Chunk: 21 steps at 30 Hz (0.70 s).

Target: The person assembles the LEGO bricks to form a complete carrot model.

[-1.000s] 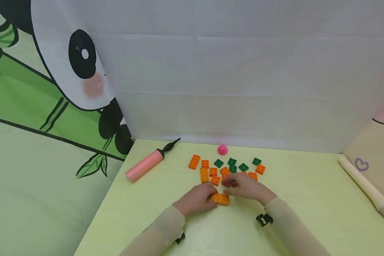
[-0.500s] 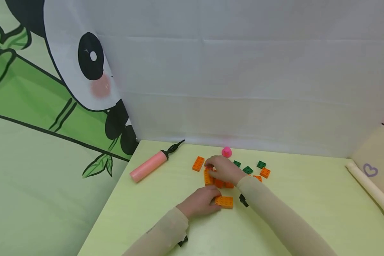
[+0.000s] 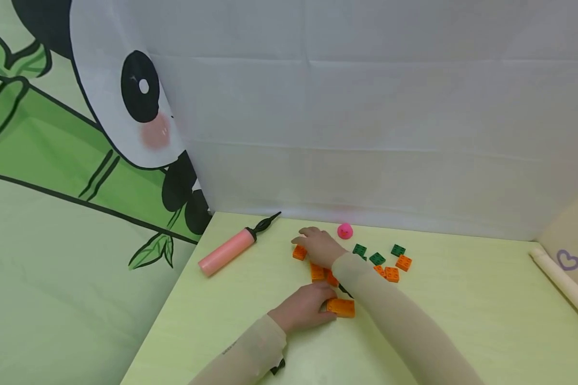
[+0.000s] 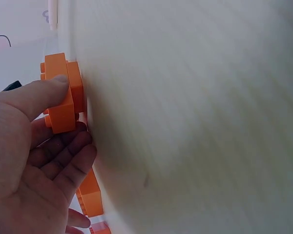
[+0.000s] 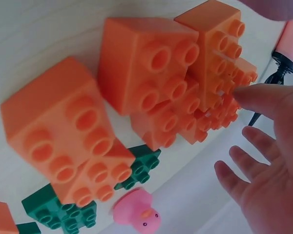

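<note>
While the left hand (image 3: 305,307) pinches an orange brick (image 3: 341,308) in front of the other bricks (image 3: 392,275), the right hand (image 3: 320,247), fingers loosely spread, is over the leftmost brick (image 3: 299,252); touching or not, I cannot tell. Such bricks should be light, stiff, hardly fragile, best held by their flat sides (image 5: 49,105).

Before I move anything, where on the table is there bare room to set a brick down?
Two patches of the table look bare: between the orange bricks and the cream roll at right, and between the pink pump and the left sleeve. Crowded: around the right hand, with orange bricks, green bricks and the pink duck close by.
</note>
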Tool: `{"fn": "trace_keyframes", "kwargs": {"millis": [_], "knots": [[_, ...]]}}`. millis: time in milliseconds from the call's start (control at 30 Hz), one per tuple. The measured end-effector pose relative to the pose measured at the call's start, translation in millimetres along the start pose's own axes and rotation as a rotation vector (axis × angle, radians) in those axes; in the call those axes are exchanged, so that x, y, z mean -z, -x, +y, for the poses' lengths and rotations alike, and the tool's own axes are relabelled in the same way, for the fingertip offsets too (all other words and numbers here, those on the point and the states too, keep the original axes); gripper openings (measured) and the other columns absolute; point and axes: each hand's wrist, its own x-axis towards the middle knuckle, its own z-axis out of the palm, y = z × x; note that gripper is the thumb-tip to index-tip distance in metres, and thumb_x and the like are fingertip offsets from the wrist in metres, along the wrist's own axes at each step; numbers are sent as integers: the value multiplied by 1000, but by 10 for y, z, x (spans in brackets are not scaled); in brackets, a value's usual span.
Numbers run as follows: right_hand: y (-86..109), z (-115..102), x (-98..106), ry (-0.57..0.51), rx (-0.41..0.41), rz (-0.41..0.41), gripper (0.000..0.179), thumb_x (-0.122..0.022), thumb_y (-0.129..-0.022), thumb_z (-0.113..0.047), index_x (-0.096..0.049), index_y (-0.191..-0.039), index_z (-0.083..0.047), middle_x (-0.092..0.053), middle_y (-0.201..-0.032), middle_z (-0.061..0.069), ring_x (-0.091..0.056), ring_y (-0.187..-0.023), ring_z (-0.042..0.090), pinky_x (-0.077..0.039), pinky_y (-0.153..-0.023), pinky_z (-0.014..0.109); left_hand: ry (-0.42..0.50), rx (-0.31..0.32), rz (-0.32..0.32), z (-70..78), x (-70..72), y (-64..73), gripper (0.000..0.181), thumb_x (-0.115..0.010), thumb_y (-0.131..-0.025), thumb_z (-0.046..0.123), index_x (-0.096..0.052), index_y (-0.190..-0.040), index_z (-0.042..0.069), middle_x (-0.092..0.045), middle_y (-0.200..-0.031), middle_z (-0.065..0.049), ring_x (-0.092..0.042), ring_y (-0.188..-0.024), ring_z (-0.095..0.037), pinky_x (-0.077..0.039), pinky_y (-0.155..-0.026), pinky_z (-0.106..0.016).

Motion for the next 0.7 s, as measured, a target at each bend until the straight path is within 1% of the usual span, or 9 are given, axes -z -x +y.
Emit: {"fn": "trace_keyframes", "kwargs": {"millis": [133,233,333,433,533,700], "knots": [[-59,-37,-55,45,-1,-27,40,-61,-104,-3,-66,-141,-19,-50,-155,11,-40,-145,33,-37,-117,51,-24,-9,11,7,-3,-1,23,-79,-95,28,-74,-113,16,-65,-112,9,-60,-102,-8,-47,-99,-22],[-86,-73,-79,58,5,-14,34,-62,-104,-5,-69,-135,-19,-53,-150,11,-45,-141,33,-40,-114,52,-34,-23,24,4,-11,-4,21,-79,-95,27,-74,-111,16,-65,-109,9,-60,-98,-8,-48,-97,-21],[-96,-116,-75,51,7,5,29,-62,-104,-5,-71,-129,-17,-59,-141,10,-51,-133,33,-44,-110,51,-34,-33,30,6,-14,1,22,-79,-95,28,-75,-113,16,-65,-113,8,-60,-101,-8,-48,-98,-23],[-100,-146,-69,35,4,14,26,-63,-104,-4,-70,-126,-16,-63,-132,8,-53,-125,31,-46,-106,50,-37,-35,29,13,-11,12,26,-78,-96,29,-75,-117,15,-65,-118,6,-60,-104,-10,-47,-100,-24],[-104,-159,-68,41,-2,19,28,-63,-104,-5,-67,-129,-15,-64,-131,6,-55,-124,30,-46,-107,48,-40,-35,28,20,-9,15,28,-77,-96,28,-75,-120,14,-66,-121,5,-61,-107,-10,-47,-102,-24],[-130,-117,-90,73,25,54,34,-61,-105,-5,-62,-137,-17,-64,-134,5,-57,-125,28,-47,-108,46,-32,-26,27,18,-5,18,26,-78,-96,28,-75,-118,15,-67,-117,7,-61,-105,-9,-47,-101,-24]]}}
